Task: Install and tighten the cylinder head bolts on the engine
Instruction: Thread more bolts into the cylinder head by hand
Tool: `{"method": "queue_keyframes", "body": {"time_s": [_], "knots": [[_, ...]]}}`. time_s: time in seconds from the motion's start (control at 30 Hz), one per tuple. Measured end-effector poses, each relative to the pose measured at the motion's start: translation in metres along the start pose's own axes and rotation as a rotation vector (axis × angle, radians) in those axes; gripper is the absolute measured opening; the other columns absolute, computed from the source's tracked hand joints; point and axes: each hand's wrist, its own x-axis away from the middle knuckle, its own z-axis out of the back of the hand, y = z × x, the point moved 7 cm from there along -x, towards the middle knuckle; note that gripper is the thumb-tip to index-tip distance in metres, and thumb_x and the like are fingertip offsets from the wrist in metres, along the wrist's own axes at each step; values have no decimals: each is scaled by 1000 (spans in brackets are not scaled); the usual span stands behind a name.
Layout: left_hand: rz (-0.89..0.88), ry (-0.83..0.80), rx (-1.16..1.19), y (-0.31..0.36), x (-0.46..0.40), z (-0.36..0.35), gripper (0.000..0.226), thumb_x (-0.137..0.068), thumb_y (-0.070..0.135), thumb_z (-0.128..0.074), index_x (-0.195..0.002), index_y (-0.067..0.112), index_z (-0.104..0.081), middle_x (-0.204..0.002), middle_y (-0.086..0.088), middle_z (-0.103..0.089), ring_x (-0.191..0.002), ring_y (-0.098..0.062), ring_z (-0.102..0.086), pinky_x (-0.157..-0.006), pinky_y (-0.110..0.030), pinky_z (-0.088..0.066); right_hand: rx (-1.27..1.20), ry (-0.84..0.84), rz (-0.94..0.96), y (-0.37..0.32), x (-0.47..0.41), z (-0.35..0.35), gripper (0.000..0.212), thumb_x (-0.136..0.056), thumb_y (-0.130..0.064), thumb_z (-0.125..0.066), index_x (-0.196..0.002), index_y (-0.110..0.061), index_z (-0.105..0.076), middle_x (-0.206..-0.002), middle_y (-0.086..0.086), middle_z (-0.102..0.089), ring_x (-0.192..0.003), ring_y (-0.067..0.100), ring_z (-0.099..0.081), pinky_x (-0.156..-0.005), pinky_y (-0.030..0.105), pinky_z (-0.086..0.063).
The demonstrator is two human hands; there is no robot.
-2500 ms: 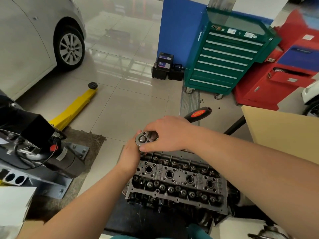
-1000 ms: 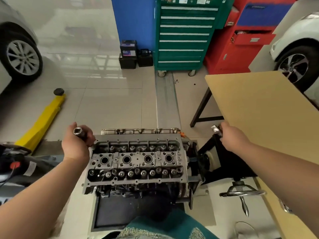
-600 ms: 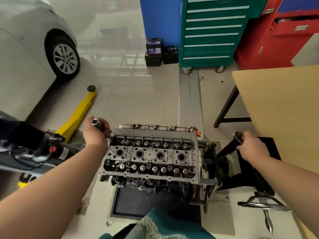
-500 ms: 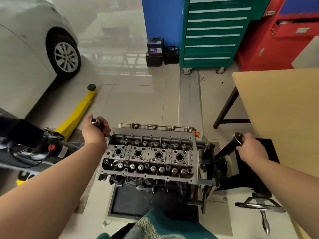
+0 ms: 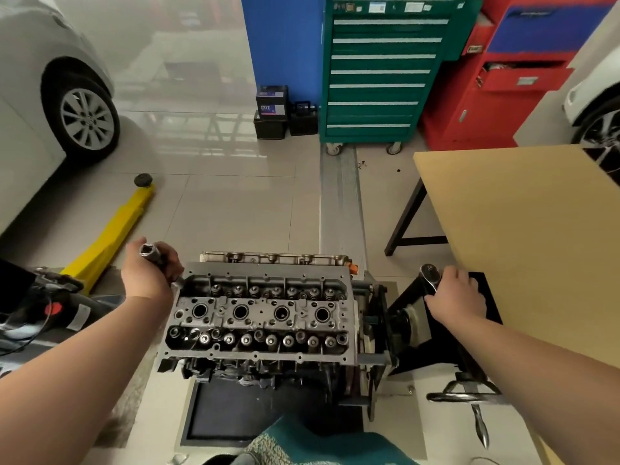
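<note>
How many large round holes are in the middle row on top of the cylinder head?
4, in one line along the middle of the cylinder head: hole one nearest the left hand, then hole two, hole three, and hole four nearest the right hand.

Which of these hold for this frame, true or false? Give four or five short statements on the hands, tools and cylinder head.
1. The left hand grips a socket. True.
2. The right hand rests on the cylinder head. False: it holds the ratchet to the right of the head, near the table.
3. The socket is fitted on the ratchet. False: they are apart, one in each hand.
4. A green tool cabinet stands beyond the engine. True.
5. The yellow jack lies right of the engine. False: left.
</note>
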Motion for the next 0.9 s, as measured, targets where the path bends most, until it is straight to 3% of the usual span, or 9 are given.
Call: {"method": "queue_keyframes", "body": {"time_s": [0.1, 0.2, 0.3, 0.37, 0.47, 0.57, 0.63, 0.7, 0.9], "knots": [[8, -9, -3, -4, -5, 3, 60, -94, 48, -36, -42, 22, -51, -44, -2, -44, -40, -22, -33, -57, -38, -26, 6, 50, 73, -34, 16, 32, 61, -89, -39, -70, -140, -17, -44, -142, 10, -50, -128, 33, -47, -96, 46, -48], [-3, -33, -67, -4, -7, 4, 64, -94, 45, -35, -38, 19, -53, -43, -3, -46, -38, -20, -39, -55, -37, -28, -236, 94, 288, -118, 46, 78, 54, -93, -33, -69, -142, -24, -48, -141, 0, -54, -131, 25, -49, -103, 43, -49], [-15, -141, -120, 0, -3, 2, 69, -104, 36, -31, -42, 20, -58, -46, -4, -51, -41, -19, -45, -57, -37, -33, -482, 70, 565, -228, 105, 127, 47, -95, -33, -66, -139, -33, -48, -114, -19, -58, -103, 6, -58, -88, 34, -55], [-37, -193, -220, 5, 5, 6, 62, -107, 27, -32, -55, 18, -65, -51, -6, -57, -46, -20, -51, -57, -36, -39, -525, 5, 763, -300, 154, 150, 49, -96, -42, -62, -141, -38, -43, -98, -19, -57, -82, 1, -57, -73, 30, -55], [-177, -272, -505, 19, 13, 15, 27, -104, 14, -48, -90, 12, -72, -78, -5, -74, -75, -23, -68, -72, -39, -51, -429, -57, 914, -383, 217, 152, 58, -95, -62, -55, -146, -39, -38, -101, -13, -67, -86, 9, -64, -71, 36, -56], [-219, -342, -695, 22, 16, 28, 22, -105, 4, -50, -116, 13, -68, -98, -1, -70, -89, -21, -65, -74, -33, -47, -278, -21, 908, -430, 253, 132, 53, -99, -62, -51, -140, -29, -47, -118, -2, -69, -103, 24, -65, -80, 44, -56], [-139, -372, -626, 23, 18, 39, 22, -108, 12, -46, -113, 20, -66, -96, 13, -70, -87, -5, -66, -70, -25, -48, -346, -35, 858, -443, 264, 123, 44, -101, -54, -52, -135, -26, -50, -119, 0, -67, -104, 26, -64, -81, 45, -56], [-99, -451, -582, 21, 17, 47, 27, -106, 21, -46, -113, 27, -71, -97, 14, -76, -92, -1, -70, -74, -23, -51, -446, -49, 795, -449, 266, 119, 38, -101, -51, -55, -132, -29, -51, -121, -2, -65, -103, 23, -62, -82, 44, -55], [-243, -735, -716, 12, 6, 54, 35, -101, 7, -58, -121, 34, -70, -110, 18, -76, -103, -8, -72, -91, -43, -59, -491, -5, 653, -463, 266, 120, 28, -102, -38, -62, -127, -26, -59, -114, 0, -70, -103, 23, -65, -81, 35, -51]]}}
